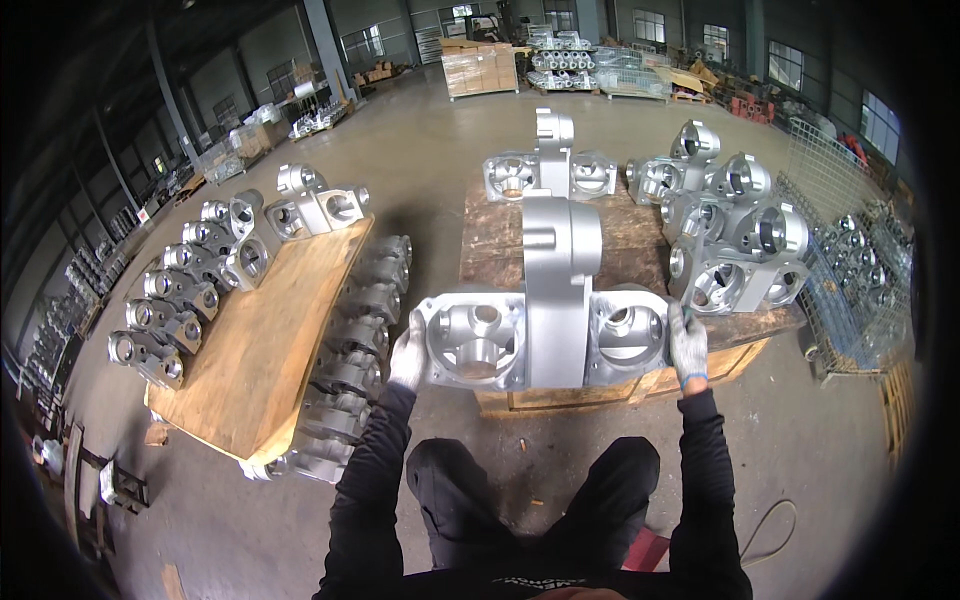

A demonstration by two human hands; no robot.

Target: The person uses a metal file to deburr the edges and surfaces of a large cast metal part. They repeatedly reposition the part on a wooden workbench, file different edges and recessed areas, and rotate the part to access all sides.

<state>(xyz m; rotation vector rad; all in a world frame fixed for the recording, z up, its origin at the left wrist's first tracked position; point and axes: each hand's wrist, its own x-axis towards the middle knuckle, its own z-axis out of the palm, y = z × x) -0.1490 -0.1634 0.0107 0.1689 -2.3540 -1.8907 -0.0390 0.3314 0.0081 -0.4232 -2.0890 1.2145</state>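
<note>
The person holds a large silver metal casting (548, 325) at its two ends, above the near edge of a wooden pallet (610, 245). The gloved left hand (408, 352) and gloved right hand (686, 345) are both closed on its outer walls, equally near. Its long axis runs left to right, open bores facing the person. Wrapped tan cartons (480, 68) stand far behind.
</note>
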